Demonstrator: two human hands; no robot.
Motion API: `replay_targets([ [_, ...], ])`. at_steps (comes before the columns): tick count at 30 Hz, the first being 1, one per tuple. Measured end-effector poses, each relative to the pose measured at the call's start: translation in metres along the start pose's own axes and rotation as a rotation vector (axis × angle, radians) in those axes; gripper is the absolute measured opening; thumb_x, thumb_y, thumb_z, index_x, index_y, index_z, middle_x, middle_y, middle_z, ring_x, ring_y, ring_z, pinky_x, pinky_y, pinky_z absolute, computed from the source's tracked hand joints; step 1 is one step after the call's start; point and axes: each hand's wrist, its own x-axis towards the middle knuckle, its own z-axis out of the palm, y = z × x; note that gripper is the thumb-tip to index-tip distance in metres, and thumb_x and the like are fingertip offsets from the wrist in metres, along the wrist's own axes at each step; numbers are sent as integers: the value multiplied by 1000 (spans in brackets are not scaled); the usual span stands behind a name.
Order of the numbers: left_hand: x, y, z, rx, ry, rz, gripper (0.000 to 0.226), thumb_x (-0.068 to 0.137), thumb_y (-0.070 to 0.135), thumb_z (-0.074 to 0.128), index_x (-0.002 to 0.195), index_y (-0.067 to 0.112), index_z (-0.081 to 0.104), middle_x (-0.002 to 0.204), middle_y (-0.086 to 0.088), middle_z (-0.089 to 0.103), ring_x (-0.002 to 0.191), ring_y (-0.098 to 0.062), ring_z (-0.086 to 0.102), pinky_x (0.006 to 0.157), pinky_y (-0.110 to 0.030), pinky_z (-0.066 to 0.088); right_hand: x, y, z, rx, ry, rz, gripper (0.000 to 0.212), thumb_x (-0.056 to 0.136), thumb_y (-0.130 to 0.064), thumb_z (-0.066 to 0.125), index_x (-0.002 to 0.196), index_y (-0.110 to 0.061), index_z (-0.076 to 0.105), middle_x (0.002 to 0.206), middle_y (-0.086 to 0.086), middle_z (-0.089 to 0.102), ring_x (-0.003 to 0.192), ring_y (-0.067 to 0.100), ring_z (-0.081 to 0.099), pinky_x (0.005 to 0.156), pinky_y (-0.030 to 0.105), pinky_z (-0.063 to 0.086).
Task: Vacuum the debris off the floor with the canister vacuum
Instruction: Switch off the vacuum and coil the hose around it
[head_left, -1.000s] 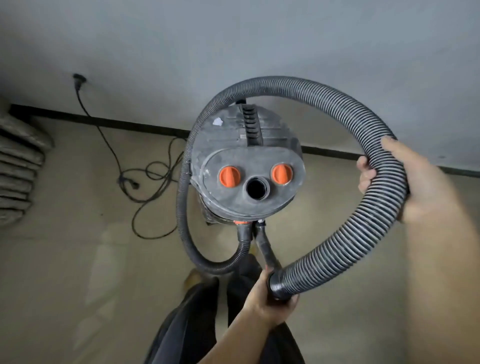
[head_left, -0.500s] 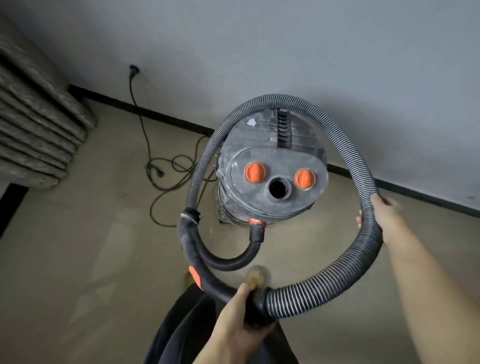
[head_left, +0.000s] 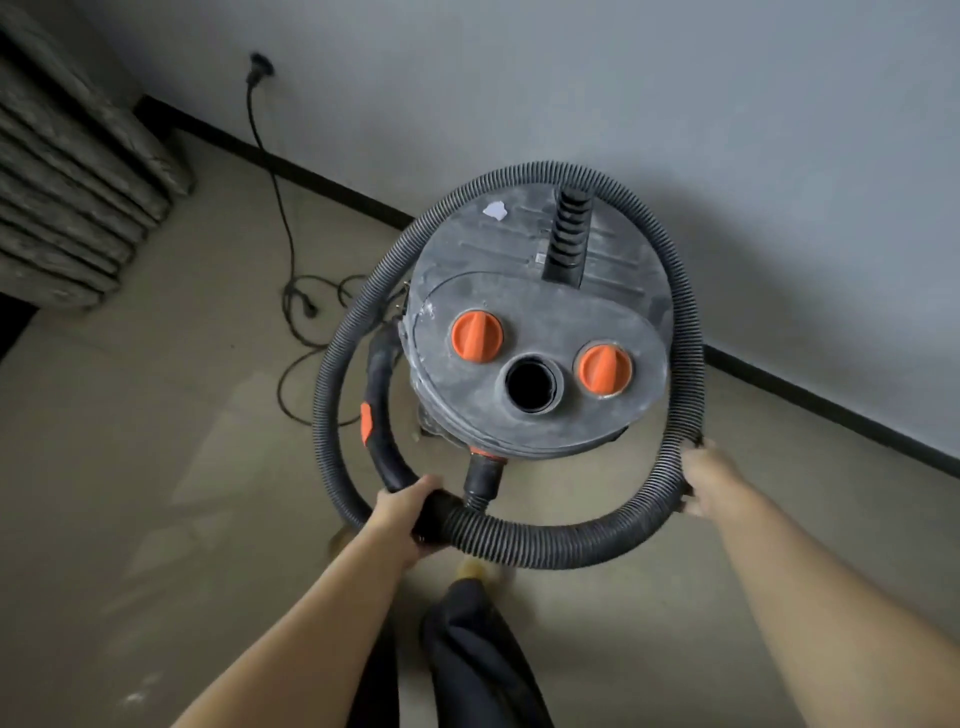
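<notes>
A dusty grey canister vacuum (head_left: 535, 332) stands on the floor by the wall, with two orange knobs and an open round port on its lid. Its black ribbed hose (head_left: 685, 322) loops once around the lid. My left hand (head_left: 402, 512) grips the hose's black handle end with an orange mark, just in front of the canister. My right hand (head_left: 706, 480) holds the hose at the loop's lower right. A short hose piece runs from the canister's orange front fitting (head_left: 485, 457) down to the loop.
The black power cord (head_left: 291, 291) hangs from a wall plug (head_left: 258, 67) and lies coiled on the beige floor left of the vacuum. Grey stacked mats (head_left: 67, 197) fill the far left corner. My dark trouser legs (head_left: 467, 660) are at the bottom.
The view has turned and come closer to the vacuum. The hose loop has dropped lower around the lid, and both hands have moved down and nearer to me.
</notes>
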Motion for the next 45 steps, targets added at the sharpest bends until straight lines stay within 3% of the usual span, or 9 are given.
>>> replay_targets([
  [3, 20, 27, -8, 112, 99, 149, 51, 81, 14, 72, 121, 16, 41, 117, -21, 56, 104, -42, 60, 76, -60, 53, -4, -20, 12, -125, 26, -52, 31, 96, -7, 45, 125, 0, 53, 109, 22, 57, 100, 32, 57, 94, 47, 45],
  [7, 21, 65, -1, 175, 77, 207, 49, 82, 14, 70, 124, 16, 44, 115, -19, 61, 99, -37, 63, 80, -53, 54, -11, -105, -11, -125, 250, -427, 48, 96, -11, 43, 143, -1, 38, 147, 20, 41, 133, 38, 41, 106, 44, 36],
  [11, 25, 94, 13, 155, 27, 238, 40, 87, 12, 67, 121, 14, 46, 103, -16, 63, 80, -28, 64, 67, -42, 55, -18, -210, -8, -129, 115, -704, 49, 99, -23, 40, 147, -11, 38, 151, 7, 39, 138, 24, 38, 112, 32, 29],
  [16, 44, 116, 17, 122, 8, 256, 37, 86, 19, 69, 119, 16, 54, 106, -13, 68, 85, -27, 67, 65, -37, 55, 3, -288, 30, -329, -73, -719, 47, 103, -38, 37, 144, -16, 43, 150, 6, 42, 136, 26, 39, 107, 30, 30],
  [23, 61, 143, 31, 150, 99, 274, 34, 86, 21, 69, 116, 8, 59, 100, -13, 69, 79, -24, 65, 63, -30, 52, 36, -290, 40, -314, -213, -680, 49, 102, -46, 36, 140, -19, 47, 141, 8, 49, 129, 23, 45, 101, 28, 32],
  [29, 75, 155, 49, 221, 184, 324, 30, 94, 10, 58, 124, 8, 56, 87, 2, 63, 92, -24, 60, 89, -36, 49, 63, -300, 43, -417, -270, -684, 43, 103, -42, 34, 136, -20, 50, 123, 2, 54, 119, 16, 47, 90, 24, 31],
  [34, 85, 156, 56, 124, 245, 253, 30, 100, 8, 40, 126, -1, 53, 98, -7, 58, 89, -24, 51, 88, -33, 40, 76, -292, 38, -318, -360, -657, 45, 98, -50, 43, 133, -24, 55, 129, 0, 59, 120, 17, 53, 108, 35, 38],
  [41, 53, 113, 31, -115, 95, 68, 18, 93, 23, 59, 101, 7, 58, 63, -8, 65, 55, -21, 62, 53, -26, 49, -21, -272, 3, -154, -43, -836, 49, 90, -34, 58, 137, -25, 49, 136, -4, 50, 125, 9, 47, 101, 22, 36],
  [45, 25, 69, 32, -314, -15, 48, 33, 90, 31, 63, 112, 7, 60, 85, -12, 71, 68, -26, 69, 53, -34, 54, -97, -225, 31, -164, -254, -671, 59, 91, -33, 61, 143, -21, 36, 128, -4, 55, 109, 8, 51, 88, 20, 34],
])
